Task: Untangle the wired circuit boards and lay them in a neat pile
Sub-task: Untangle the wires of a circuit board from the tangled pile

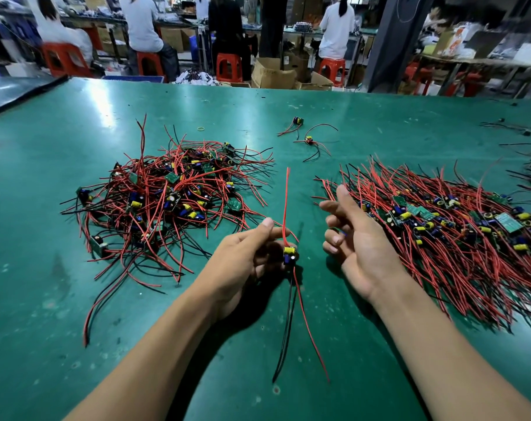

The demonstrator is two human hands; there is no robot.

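The left hand (243, 259) pinched a single wired circuit board (290, 255) between thumb and curled fingers, just above the green table (364, 360) and roughly midway between two piles. The board was small, carrying a yellow block and dark blue cylindrical parts. One red lead (286, 202) stood nearly straight up from it, while a black lead (285, 323) and another red one (311, 329) trailed down toward the near edge.

The right hand (355, 238) hovered just beside it, palm turned inward, thumb and forefinger straight, the other fingers loosely curled and apparently gripping nothing. A blue fleck at those fingertips was too small to identify.

On the left lay the tangled heap (173, 196), red and black wires looping in every direction. On the right lay the combed pile (440, 226), its leads mostly parallel and its boards banded through the middle, running off the right side of the view.

Bare tabletop stretched between the piles and down to the near edge. Farther back, two stray boards (297, 120) (309, 138) and a yellow rubber band (201, 128) lay well apart from both piles. Beyond the table's far edge stood red stools (229, 66) and cardboard boxes (273, 72).

Any print on the green boards was too small to read.
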